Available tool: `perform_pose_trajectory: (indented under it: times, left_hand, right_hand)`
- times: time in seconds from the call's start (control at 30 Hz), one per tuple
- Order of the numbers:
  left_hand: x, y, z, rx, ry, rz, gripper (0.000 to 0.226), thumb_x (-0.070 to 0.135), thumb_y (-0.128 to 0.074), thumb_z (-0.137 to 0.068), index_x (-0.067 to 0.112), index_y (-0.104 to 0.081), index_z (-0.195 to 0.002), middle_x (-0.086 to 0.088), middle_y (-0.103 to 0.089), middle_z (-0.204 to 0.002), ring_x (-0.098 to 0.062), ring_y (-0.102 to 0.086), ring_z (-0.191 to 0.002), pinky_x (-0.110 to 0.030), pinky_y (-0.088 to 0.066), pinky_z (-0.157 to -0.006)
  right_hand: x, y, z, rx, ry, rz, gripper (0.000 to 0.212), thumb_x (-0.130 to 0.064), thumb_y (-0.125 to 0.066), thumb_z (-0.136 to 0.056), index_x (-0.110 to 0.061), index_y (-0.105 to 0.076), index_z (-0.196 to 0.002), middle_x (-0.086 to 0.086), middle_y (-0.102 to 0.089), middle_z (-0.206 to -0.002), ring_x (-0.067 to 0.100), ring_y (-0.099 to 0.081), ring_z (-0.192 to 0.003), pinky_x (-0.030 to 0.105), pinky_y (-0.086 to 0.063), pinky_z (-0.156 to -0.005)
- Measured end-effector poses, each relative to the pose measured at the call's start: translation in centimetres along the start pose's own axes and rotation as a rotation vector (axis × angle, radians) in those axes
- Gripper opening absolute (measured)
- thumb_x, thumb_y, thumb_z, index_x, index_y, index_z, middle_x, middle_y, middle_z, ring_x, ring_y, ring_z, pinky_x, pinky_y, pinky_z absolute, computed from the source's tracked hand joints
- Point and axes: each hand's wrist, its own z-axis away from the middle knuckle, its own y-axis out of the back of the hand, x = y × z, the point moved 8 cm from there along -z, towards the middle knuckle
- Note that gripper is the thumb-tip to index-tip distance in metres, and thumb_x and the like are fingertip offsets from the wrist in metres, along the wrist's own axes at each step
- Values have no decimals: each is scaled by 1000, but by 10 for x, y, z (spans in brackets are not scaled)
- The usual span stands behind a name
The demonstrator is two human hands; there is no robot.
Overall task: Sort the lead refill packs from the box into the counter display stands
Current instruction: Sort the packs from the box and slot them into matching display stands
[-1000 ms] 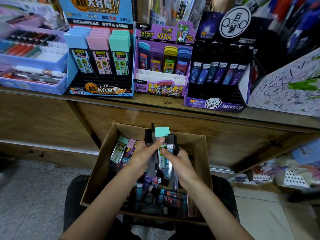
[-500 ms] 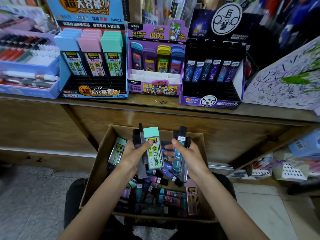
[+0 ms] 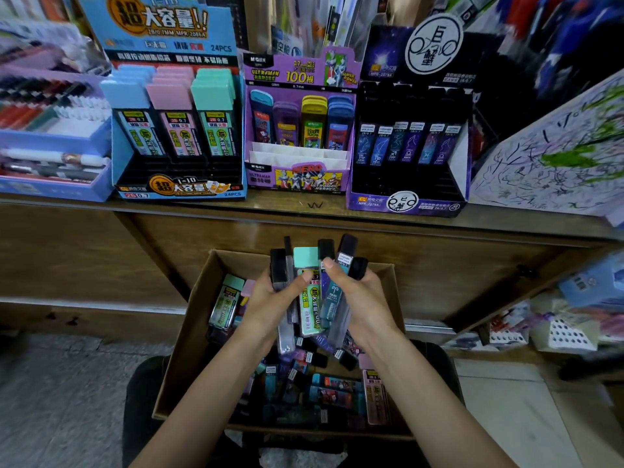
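A cardboard box [image 3: 189, 332] of mixed lead refill packs rests on my lap. My left hand [image 3: 270, 298] grips a bundle above it: a wide green-capped pack [image 3: 309, 298] and slim black-capped packs [image 3: 279, 275]. My right hand [image 3: 358, 295] holds slim constellation packs [image 3: 332, 298] right beside that bundle, its thumb near the green cap. On the counter stand three displays: a blue stand [image 3: 179, 130] with blue, pink and green wide packs, a purple Ultraman stand [image 3: 299, 130], and a black-and-purple constellation stand [image 3: 408, 153].
A lilac tray of pens [image 3: 50, 130] sits at the counter's left end. A scribbled test-paper board [image 3: 557, 157] leans at the right. The wooden counter edge [image 3: 304, 214] runs between box and stands. Low shelves with goods [image 3: 557, 322] lie at the right.
My hands, apart half a second ago, have come together again so the two bundles touch. The view has shifted slightly.
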Motion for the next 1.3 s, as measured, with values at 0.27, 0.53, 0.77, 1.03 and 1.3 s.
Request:
perform_pose_trajectory:
  times: [0.27,0.53,0.77,1.03,1.3]
  left_hand:
    - [2,-10,3,-82,-10,-41,32,31,-75,-66,25,-68,-96,1,-74,-97,-16,-68,-97,-26,-55,-81]
    - [14,-3,3,-23,-48,-42,40,35,-77,-65,23,-67,-101,-9,-72,-103,-28,-67,-100,-55,-48,-94]
    - [39,-11,1,-17,-108,-69,55,41,-78,-56,13,-66,-101,-5,-74,-94,-23,-69,-92,-46,-51,-91]
    - [77,-24,-6,-54,-158,-8,41,28,-71,-65,11,-62,-101,-1,-75,-81,-14,-71,-73,-24,-55,-59]
    - [113,-33,-17,-27,-215,-44,34,33,-72,-62,21,-62,-92,2,-75,-83,-14,-71,-76,-32,-54,-69]
  right_hand:
    - [0,-7,6,37,-22,11,19,-19,-70,-83,-8,-65,-97,7,-73,-86,13,-71,-70,21,-52,-50]
    - [-8,2,9,8,-93,-39,32,-32,-61,-88,-5,-61,-106,8,-70,-88,17,-69,-75,31,-52,-63]
    - [-39,8,13,-61,-38,-10,28,-37,-60,-86,-12,-69,-95,1,-69,-83,12,-67,-72,27,-52,-58]
    - [-143,19,13,-62,293,152,42,-39,-68,-69,-11,-68,-99,-2,-55,-71,2,-49,-53,16,-42,-46]
    - [-248,40,-26,70,600,341,6,-8,-65,-86,-9,-61,-83,6,-64,-74,4,-60,-51,17,-43,-40]
